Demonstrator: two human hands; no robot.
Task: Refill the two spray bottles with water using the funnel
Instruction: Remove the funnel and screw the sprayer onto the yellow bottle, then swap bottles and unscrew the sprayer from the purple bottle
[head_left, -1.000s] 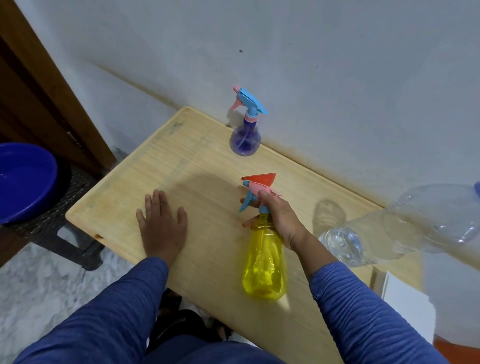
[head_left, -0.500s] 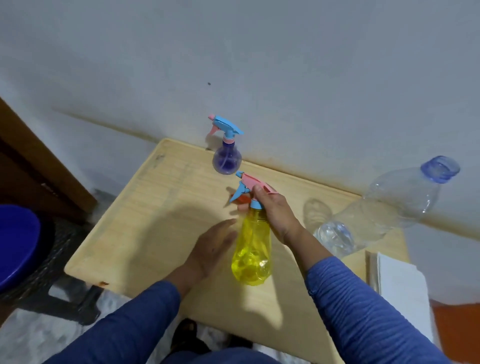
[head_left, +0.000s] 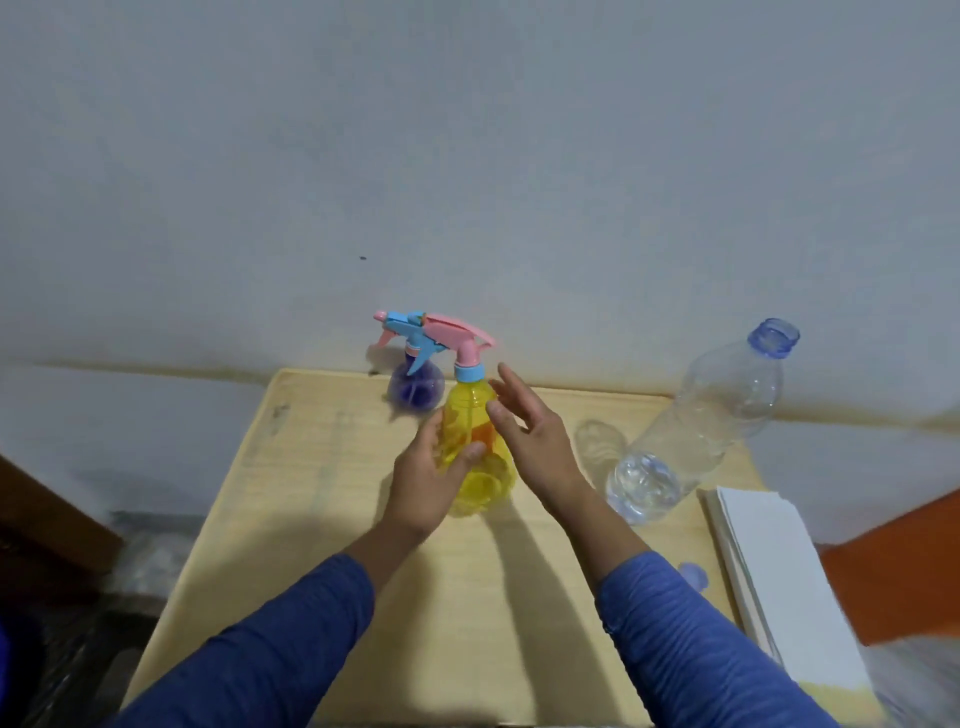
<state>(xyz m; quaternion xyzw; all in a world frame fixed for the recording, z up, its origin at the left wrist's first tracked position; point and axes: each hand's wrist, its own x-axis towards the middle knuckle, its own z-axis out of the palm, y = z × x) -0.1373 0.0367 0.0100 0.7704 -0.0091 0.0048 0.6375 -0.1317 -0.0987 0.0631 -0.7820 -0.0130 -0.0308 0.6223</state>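
Observation:
A yellow spray bottle (head_left: 480, 483) with a pink and blue trigger head stands upright mid-table. My left hand (head_left: 426, 480) wraps its body from the left. My right hand (head_left: 530, 431) sits just right of the bottle's shoulder, fingers spread, holding nothing. An orange shape, likely the funnel (head_left: 483, 434), shows through the yellow plastic behind the bottle. A purple spray bottle (head_left: 415, 392) with a blue and pink head stands behind, by the wall. A clear water bottle (head_left: 696, 436), uncapped, stands at the right with a little water in it.
The wooden table (head_left: 322, 519) runs against a grey wall. A white stack of paper or board (head_left: 779, 577) lies at the table's right edge. A small blue cap (head_left: 693, 577) lies near my right sleeve. Dark clutter fills the floor at the left.
My left hand has moved from the table onto the yellow bottle's body. My right hand has let go of the trigger head and spread its fingers. The camera has tilted upward.

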